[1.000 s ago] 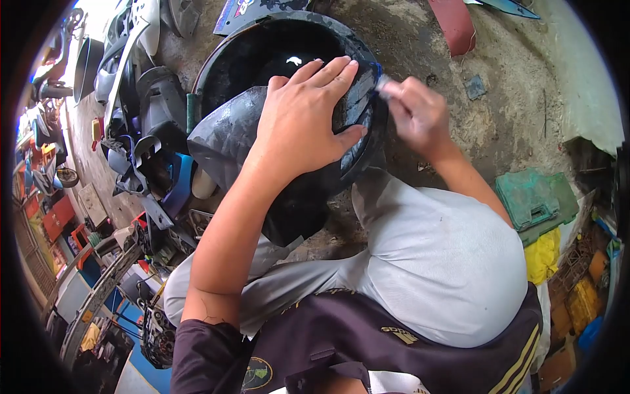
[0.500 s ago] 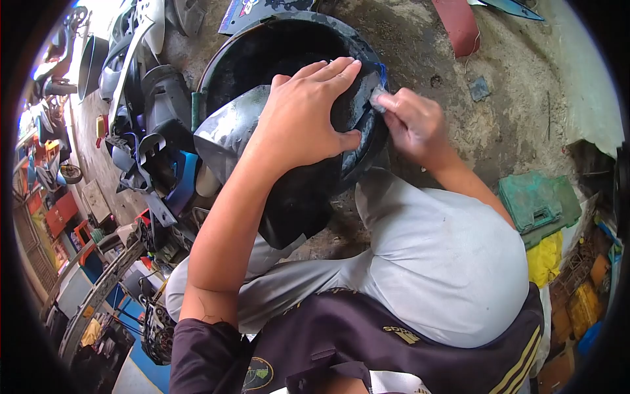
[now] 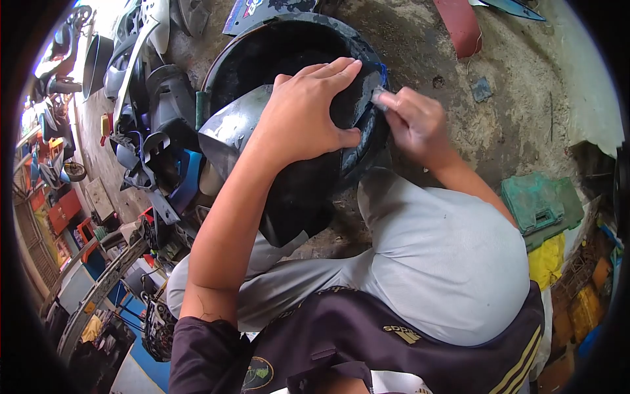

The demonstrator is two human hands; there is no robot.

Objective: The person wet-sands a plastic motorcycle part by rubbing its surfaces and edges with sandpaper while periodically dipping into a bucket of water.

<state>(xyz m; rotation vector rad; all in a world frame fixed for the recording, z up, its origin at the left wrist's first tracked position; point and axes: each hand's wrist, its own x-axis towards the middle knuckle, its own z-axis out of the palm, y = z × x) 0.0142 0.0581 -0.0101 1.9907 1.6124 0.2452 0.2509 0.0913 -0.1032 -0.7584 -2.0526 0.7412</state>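
Note:
A dark, glossy curved panel (image 3: 298,190) lies across the near side of a round black tub (image 3: 213,72). My left hand (image 3: 308,108) rests on the panel, thumb spread from the fingers, gripping its right part. At the tub's right side my right hand (image 3: 417,125) pinches a small pale wet piece (image 3: 378,97), perhaps cloth or sandpaper, against the panel's right edge. A bit of blue material (image 3: 382,69) shows just above it. Whitish wet residue covers the panel's edge.
Several dark plastic panels (image 3: 172,98) are piled left of the tub. A green case (image 3: 541,203) and a yellow bag (image 3: 546,259) lie at the right. A red strip (image 3: 459,29) is at the top, a small grey piece (image 3: 481,89) on the concrete floor.
The view has shifted slightly. My right hand still pinches the pale piece at the panel's edge, moved only a little; my left hand keeps its place on the panel.

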